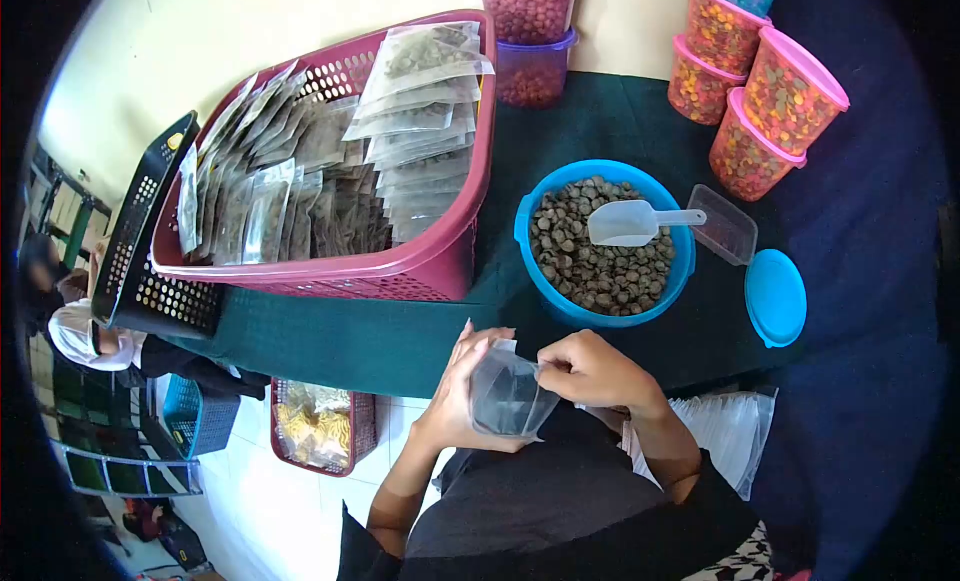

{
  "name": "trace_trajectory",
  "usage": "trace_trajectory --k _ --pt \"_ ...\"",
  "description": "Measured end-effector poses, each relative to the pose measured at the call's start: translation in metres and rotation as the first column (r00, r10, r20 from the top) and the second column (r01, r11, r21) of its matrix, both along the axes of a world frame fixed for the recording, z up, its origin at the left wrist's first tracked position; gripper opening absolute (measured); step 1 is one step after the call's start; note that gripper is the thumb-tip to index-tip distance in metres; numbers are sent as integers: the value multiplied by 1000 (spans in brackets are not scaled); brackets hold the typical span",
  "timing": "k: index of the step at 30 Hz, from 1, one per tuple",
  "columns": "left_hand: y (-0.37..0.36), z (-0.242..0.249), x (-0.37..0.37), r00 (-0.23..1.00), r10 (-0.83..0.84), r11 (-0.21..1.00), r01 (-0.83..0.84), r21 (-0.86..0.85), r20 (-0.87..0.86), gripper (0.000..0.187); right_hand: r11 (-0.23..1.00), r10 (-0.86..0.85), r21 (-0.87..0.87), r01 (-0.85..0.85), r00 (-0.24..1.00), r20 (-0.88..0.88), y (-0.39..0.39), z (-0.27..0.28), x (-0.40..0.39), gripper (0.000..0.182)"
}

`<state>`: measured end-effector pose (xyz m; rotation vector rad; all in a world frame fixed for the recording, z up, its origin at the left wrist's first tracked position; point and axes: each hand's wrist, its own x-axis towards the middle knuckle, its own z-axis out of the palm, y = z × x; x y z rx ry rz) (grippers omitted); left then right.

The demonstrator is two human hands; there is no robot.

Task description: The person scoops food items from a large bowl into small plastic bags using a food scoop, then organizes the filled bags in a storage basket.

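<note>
My left hand (450, 409) is wrapped round a clear plastic bag (508, 396), with no contents visible inside it. At the bag's upper right edge, my right hand (600, 371) is closed in a pinch on the plastic. Just beyond my hands stands a round blue tub (595, 320) full of small dark brown, rounded pieces (580, 266). A translucent scoop (625, 224) lies on top of the pieces, its handle pointing right over the rim. To the left, a crimson basket (420, 271) holds rows of filled clear packets (420, 116).
Right of the tub lie a clear rectangular container (725, 226) and a blue lid (776, 298). Pink-lidded tubs (755, 146) are stacked behind. A black basket (170, 296) stands left. Plastic bags (730, 431) lie by my right forearm. Another person (95, 336) is far left.
</note>
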<state>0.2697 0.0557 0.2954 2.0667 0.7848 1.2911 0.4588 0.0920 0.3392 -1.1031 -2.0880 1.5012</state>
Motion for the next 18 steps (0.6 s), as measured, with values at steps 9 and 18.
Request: trace_trajectory --k 9,18 --pt "-8 14 -12 986 76 993 -87 75 148 120 68 -761 640 765 455 -463 67 22 104 24" --pt "10 -10 21 938 102 984 -144 105 330 124 471 -867 98 876 481 -131 101 -35 140 38"
